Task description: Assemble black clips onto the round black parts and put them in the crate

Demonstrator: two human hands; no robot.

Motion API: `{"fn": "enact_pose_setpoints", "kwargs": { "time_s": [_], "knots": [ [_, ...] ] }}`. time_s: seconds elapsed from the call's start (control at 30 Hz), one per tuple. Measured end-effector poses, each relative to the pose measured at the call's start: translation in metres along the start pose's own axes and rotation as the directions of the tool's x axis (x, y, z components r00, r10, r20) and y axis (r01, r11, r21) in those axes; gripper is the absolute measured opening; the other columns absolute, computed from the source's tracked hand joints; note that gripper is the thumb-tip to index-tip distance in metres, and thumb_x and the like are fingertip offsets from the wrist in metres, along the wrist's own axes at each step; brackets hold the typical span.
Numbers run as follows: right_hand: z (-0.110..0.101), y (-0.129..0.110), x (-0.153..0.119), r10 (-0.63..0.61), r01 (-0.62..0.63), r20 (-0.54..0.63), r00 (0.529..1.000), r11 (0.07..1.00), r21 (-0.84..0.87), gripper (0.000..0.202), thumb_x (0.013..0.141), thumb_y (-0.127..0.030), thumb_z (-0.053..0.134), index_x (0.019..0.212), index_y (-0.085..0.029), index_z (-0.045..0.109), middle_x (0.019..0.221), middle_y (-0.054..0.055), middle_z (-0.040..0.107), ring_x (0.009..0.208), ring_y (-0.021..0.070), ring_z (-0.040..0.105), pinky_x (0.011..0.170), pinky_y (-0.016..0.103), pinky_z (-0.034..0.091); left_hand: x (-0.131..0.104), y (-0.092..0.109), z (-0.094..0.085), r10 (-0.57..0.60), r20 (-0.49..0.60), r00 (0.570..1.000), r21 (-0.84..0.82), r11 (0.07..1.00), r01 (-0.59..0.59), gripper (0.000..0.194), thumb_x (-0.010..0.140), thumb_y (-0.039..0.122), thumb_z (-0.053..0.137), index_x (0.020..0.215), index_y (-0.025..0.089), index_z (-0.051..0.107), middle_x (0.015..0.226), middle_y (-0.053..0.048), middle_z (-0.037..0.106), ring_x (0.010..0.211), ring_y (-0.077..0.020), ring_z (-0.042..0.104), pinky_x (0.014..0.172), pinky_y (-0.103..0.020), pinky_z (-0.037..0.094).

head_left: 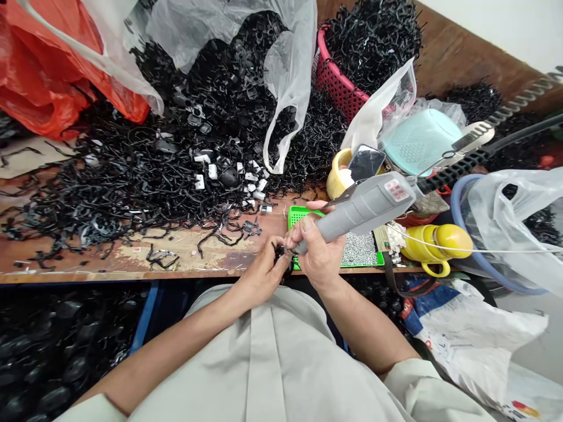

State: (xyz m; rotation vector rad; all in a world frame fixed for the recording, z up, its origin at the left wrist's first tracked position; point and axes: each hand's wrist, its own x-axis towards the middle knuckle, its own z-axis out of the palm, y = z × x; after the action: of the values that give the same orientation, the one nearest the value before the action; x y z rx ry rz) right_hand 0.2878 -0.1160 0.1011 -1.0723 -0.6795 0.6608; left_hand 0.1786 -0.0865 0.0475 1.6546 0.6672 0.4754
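Note:
My right hand (320, 246) is wrapped round a grey electric screwdriver (363, 205), which slants down to the left with its cord running up to the right. Close against the tool's tip, my left hand (265, 266) pinches a small black plastic part (280, 253), mostly hidden by the fingers. Partly behind my right hand lies a green tray (303, 214); many tiny silvery pieces (360, 249) fill its right side.
Black plastic pieces (132, 181) heap across the bench's left and back, with white blocks (213, 172) among them. A pink basket (336, 82), phone (366, 162), yellow tape roll (338, 181), yellow cup (435, 241) and blue-rimmed tub (461, 202) stand rightward. A coiled spring (510, 108) supports the screwdriver.

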Motion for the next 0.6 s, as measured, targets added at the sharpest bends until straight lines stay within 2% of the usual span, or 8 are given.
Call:
{"fn": "enact_pose_setpoints", "kwargs": {
  "time_s": [0.1,0.2,0.37,0.47,0.53,0.57,0.6],
  "knots": [
    [0.001,-0.002,-0.005,-0.006,0.006,0.039,0.999,1.000,0.006,0.026,0.082,-0.036,0.067,0.099,-0.024,0.050,0.056,-0.009,0.053,0.044,0.0101,0.054,0.047,0.026,0.050,-0.001,0.000,0.001,0.012,-0.006,1.000,0.053,0.999,-0.012,0.029,0.083,0.031,0.061,0.104,0.022,0.044,0.105,-0.003,0.055,0.098,-0.0186,0.052,0.086,-0.031,0.043],
    [0.001,0.001,-0.011,-0.026,0.027,0.058,0.998,1.000,-0.004,0.025,0.083,-0.036,0.067,0.098,-0.024,0.049,0.056,-0.008,0.054,0.045,0.0105,0.054,0.049,0.027,0.051,0.000,-0.003,0.001,0.049,-0.010,0.999,0.064,0.997,-0.049,0.034,0.078,0.028,0.064,0.103,0.021,0.042,0.108,-0.005,0.055,0.101,-0.0203,0.053,0.088,-0.033,0.044],
    [0.000,0.007,-0.013,-0.007,0.006,-0.052,0.999,1.000,-0.020,0.031,0.079,-0.035,0.071,0.100,-0.025,0.050,0.059,-0.009,0.055,0.046,0.0098,0.054,0.051,0.028,0.051,0.004,-0.008,0.008,0.039,-0.032,0.999,0.047,0.998,-0.038,0.029,0.078,0.028,0.062,0.097,0.022,0.042,0.100,-0.004,0.056,0.095,-0.0195,0.055,0.084,-0.033,0.045],
    [-0.005,-0.004,-0.013,0.066,-0.063,-0.098,0.993,0.998,0.031,0.027,0.072,-0.029,0.075,0.088,-0.024,0.055,0.058,-0.010,0.054,0.044,0.0079,0.052,0.047,0.025,0.046,-0.003,-0.001,0.015,0.017,-0.040,0.999,0.044,0.999,-0.015,0.033,0.077,0.031,0.065,0.099,0.021,0.043,0.102,-0.005,0.059,0.095,-0.0201,0.057,0.084,-0.034,0.046],
    [-0.012,-0.012,-0.009,0.115,-0.111,-0.081,0.990,0.992,0.058,0.018,0.071,-0.025,0.073,0.069,-0.021,0.056,0.053,-0.007,0.053,0.044,0.0082,0.053,0.045,0.027,0.043,-0.011,0.002,0.010,0.004,0.016,1.000,0.051,0.999,-0.005,0.043,0.073,0.039,0.070,0.103,0.021,0.044,0.102,-0.006,0.060,0.094,-0.0209,0.059,0.081,-0.033,0.047],
    [-0.016,-0.014,-0.006,0.133,-0.125,-0.084,0.988,0.988,0.095,0.017,0.072,-0.024,0.070,0.063,-0.020,0.056,0.051,-0.004,0.054,0.044,0.0084,0.054,0.045,0.030,0.042,-0.018,0.001,0.001,0.005,0.060,0.998,0.046,0.999,-0.008,0.048,0.071,0.043,0.073,0.104,0.022,0.046,0.103,-0.005,0.061,0.094,-0.0210,0.059,0.080,-0.032,0.047],
    [-0.020,-0.014,-0.002,0.202,-0.181,-0.116,0.972,0.968,0.172,0.013,0.075,-0.020,0.066,0.063,-0.020,0.059,0.052,-0.001,0.056,0.046,0.0093,0.057,0.046,0.033,0.041,-0.028,-0.001,-0.011,-0.007,0.103,0.995,0.044,0.999,0.003,0.051,0.070,0.048,0.073,0.105,0.022,0.046,0.101,-0.005,0.061,0.092,-0.0203,0.060,0.077,-0.031,0.047]
  ]
}}
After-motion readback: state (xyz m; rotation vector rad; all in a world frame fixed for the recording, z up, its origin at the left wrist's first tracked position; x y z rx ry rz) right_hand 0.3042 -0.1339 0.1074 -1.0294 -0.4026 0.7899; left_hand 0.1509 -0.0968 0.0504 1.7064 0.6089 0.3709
